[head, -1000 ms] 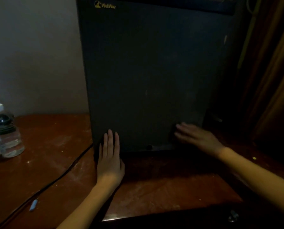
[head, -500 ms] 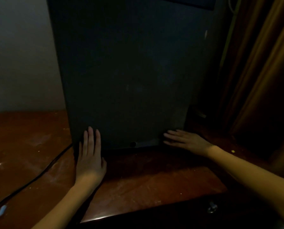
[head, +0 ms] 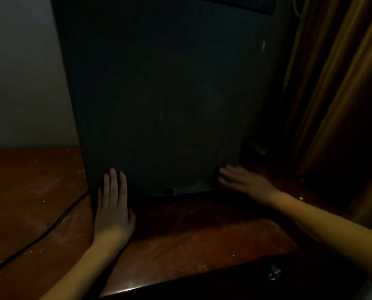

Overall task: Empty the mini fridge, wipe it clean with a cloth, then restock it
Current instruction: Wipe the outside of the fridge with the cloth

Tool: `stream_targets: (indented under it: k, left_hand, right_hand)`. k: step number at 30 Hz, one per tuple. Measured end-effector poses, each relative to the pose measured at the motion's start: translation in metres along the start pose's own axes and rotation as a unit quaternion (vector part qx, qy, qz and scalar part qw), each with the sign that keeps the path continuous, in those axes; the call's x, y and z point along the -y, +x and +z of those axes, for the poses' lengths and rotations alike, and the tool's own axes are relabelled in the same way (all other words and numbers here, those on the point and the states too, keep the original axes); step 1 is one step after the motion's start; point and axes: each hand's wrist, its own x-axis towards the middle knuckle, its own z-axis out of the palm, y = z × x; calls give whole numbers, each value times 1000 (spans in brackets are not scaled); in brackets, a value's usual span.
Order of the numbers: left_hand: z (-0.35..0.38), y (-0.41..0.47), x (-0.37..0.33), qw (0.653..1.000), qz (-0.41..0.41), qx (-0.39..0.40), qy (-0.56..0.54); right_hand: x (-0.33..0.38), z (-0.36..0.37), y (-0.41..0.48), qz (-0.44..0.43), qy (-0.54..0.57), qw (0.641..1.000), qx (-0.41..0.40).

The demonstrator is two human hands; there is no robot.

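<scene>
Wooden tabletop [head: 180, 245]: mini fridge [head: 159, 94] shut, cable [head: 51, 226] left, curtain [head: 343, 105] right; left hand [head: 112, 204], right hand [head: 243, 180] flat (fingers straight) against fridge.

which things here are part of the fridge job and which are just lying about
Part of the job:
fridge, door closed
left hand, flat on the door's lower left
right hand, at the door's lower right corner

Just lying about:
black cable
table
curtain
drawer knob
</scene>
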Motion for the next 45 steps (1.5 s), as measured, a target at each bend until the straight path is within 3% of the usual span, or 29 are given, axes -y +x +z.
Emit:
stream_targets:
  k: [4,14,18,21,23,25,27,33,38,45]
  left_hand:
    - [0,0,0,1000,-4,-3,4]
    - [-4,0,-4,1000,11,-18,-6]
    - [-12,-5,-5,1000,11,-7,-22]
    - [-28,-8,-10,998,29,-11,-54]
    - [-43,0,-16,997,42,-16,-63]
    - [-60,20,-26,996,56,-24,-62]
    - [-80,45,-39,995,76,-38,-50]
    - [-136,117,-105,968,199,-137,-66]
    - [-156,171,-173,927,294,-226,-66]
    - [-152,210,-237,917,310,-238,-74]
  right_hand:
    - [13,3,6,-115,22,989,88]
    - [101,4,150,-267,105,957,50]
    - [107,-14,152,-241,116,962,52]
    - [104,-46,146,-206,90,972,-74]
    - [89,-79,144,-93,118,967,-206]
    - [56,-117,144,83,110,925,-355]
    - [12,-163,147,186,50,889,-415]
    - [-97,-259,165,171,101,903,-381]
    - [-120,-240,158,202,139,904,-349]
    - [-108,-186,144,182,108,912,-352]
